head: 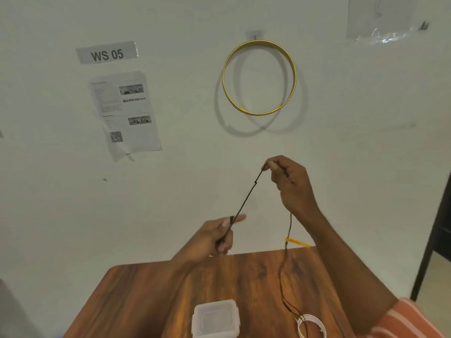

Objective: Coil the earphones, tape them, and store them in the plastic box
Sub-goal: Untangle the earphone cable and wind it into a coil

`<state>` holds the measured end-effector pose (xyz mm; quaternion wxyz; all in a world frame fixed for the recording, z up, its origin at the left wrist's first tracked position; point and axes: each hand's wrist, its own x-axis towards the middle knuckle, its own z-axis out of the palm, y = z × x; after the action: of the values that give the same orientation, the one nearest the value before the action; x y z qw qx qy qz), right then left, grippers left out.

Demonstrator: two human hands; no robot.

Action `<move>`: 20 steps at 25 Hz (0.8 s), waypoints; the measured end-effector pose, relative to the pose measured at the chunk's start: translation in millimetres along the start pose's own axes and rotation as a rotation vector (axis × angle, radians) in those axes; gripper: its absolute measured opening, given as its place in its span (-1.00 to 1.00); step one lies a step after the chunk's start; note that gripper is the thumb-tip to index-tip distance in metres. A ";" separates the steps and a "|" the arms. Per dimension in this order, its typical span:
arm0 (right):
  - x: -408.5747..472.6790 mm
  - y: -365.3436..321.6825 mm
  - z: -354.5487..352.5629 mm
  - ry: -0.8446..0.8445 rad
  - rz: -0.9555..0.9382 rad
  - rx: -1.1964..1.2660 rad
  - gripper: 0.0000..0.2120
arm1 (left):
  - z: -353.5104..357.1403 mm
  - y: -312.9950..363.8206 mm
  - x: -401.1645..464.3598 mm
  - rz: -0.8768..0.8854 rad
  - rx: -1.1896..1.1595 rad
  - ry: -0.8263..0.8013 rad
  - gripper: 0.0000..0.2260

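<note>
1. Up at about one o'clock from the middle of the view, the right hand [290, 181] is raised in front of the white wall [366, 142], thumb and forefinger pinching the black earphone cord [246, 196] at its highest point.
2. Down at seven o'clock from that pinch, the left hand [214, 237] grips the same cord, its fingers curled round the lower end while the forefinger points out to the right.
3. Between the two hands the cord runs taut and straight, with a small kink close below the right hand.
4. From the right hand the rest of the cord hangs down past the wrist toward six o'clock, carrying a yellow tag [296, 242] just above the far edge of the wooden table [146, 301].
5. Lower still, the cord trails over the tabletop and ends over a roll of white tape [313, 325] at five o'clock, near the bottom edge.
6. At six o'clock, just left of the tape, a clear plastic box [216, 318] sits on the table; whether its lid is on I cannot tell.
7. On the wall a gold hoop [260, 78] hangs from a hook at twelve o'clock, and at ten o'clock a label reading "WS 05" [107, 53] sits above a printed sheet [124, 113].
8. A striped orange sleeve [410, 320] shows at four o'clock.
</note>
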<state>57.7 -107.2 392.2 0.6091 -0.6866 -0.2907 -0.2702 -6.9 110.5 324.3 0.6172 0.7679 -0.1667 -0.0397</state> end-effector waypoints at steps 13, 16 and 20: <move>-114.3 57.1 68.7 -0.487 0.163 -0.074 -0.80 | -44.6 110.5 44.8 0.483 -0.386 0.529 -0.66; -108.7 23.3 53.4 -0.442 0.048 -0.127 -0.72 | -67.0 103.6 67.8 0.406 0.287 0.677 -0.67; -59.9 -19.1 19.4 -0.274 -0.089 -0.098 -0.72 | -61.4 57.1 67.7 0.248 0.545 0.460 -0.76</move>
<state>3.1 -90.4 359.5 0.5169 -0.7323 -0.3880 -0.2145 61.4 136.8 403.4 0.4116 0.8667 -0.1200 0.2549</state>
